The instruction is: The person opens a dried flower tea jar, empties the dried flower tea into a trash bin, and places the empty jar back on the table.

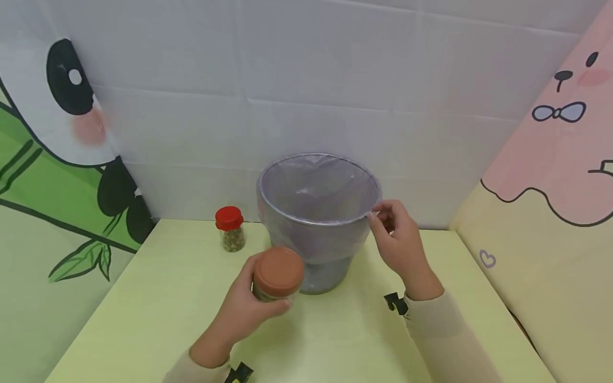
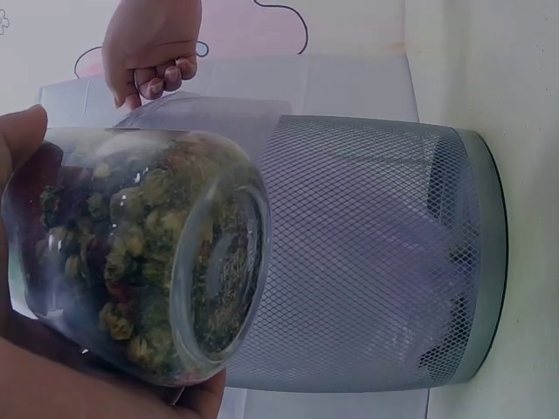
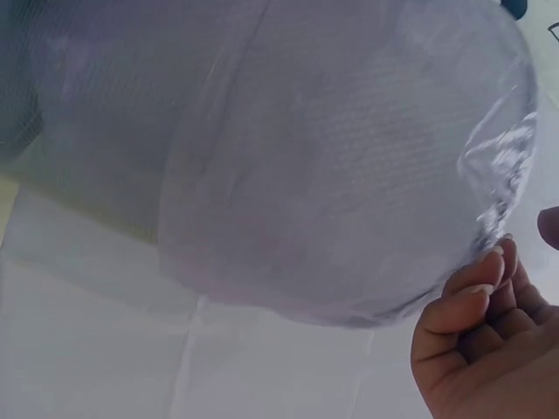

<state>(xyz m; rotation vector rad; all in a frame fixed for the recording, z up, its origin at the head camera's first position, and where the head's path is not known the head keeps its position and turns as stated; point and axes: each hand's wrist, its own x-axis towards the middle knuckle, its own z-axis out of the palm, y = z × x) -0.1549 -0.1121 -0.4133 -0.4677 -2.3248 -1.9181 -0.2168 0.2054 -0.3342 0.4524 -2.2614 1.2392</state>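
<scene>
Head view is showing two jars and one bin [image 1: 328, 277]: fingers of the left hand [image 1: 244, 300] are clasping the orange-lidded jar [image 1: 279, 272] in front of the bin, while the red-lidded jar [image 1: 233, 236] is standing on the bench [image 1: 163, 298]. Fingers of the right hand [image 1: 401, 239] are touching the liner [image 1: 316, 239] at the rim; whether they are pinching it, I cannot tell. Left wrist view, unlike head view, is revealing mesh [image 2: 358, 253] and the held jar's dried, greenish contents [image 2: 131, 227]

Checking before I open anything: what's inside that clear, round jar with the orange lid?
Through its wall, the clear jar shows dried yellow-green buds and reddish bits. The orange lid blocks the top view; the left hand covers part of the side.
</scene>
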